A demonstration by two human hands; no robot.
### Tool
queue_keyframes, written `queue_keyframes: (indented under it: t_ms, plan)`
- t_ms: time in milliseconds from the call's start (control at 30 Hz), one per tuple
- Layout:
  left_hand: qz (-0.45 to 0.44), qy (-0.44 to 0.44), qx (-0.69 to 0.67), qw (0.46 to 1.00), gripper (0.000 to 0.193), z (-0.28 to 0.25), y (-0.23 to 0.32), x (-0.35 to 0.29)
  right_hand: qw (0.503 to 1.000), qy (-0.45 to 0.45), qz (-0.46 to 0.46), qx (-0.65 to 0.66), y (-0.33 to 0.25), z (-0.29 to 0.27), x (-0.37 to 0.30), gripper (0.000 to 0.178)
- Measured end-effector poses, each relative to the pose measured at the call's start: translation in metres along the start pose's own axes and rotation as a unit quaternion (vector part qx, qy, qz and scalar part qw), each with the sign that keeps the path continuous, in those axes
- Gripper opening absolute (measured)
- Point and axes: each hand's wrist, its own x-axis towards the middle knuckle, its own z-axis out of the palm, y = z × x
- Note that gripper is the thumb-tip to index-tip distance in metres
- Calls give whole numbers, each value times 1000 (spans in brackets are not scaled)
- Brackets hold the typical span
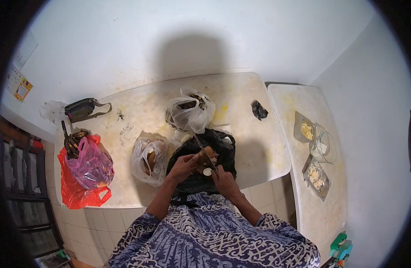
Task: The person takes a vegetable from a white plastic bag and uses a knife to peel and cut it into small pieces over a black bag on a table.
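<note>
My left hand (184, 167) is closed around a brown-skinned root tuber (208, 152) with a pale cut area showing; I cannot tell its exact kind. My right hand (223, 178) grips a knife (202, 146), its long blade slanting up to the left against the tuber. Both hands work over a spread black plastic bag (178, 154) at the near edge of the table. A round white slice (207, 171) lies just below the tuber, beside more brown pieces partly hidden by my hands.
Left of the black bag sits a clear bag (150, 158) with brown tubers; beyond it, a white plastic bag (190, 111). Red (71, 190) and pink bags (87, 165) and a dark pouch (82, 109) are at left. The side table (312, 214) holds metal trays (319, 182) and a glass bowl (324, 145).
</note>
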Motion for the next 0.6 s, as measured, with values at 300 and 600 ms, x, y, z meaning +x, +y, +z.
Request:
queue_keyframes:
  t_ms: [300,600]
  plan:
    - [-40,-102,-168,980,49,-1,9,3,997,50,-57,0,12,9,1,27]
    - [79,-3,45,996,40,-22,16,2,992,79,-90,42,-28,-17,-10,25]
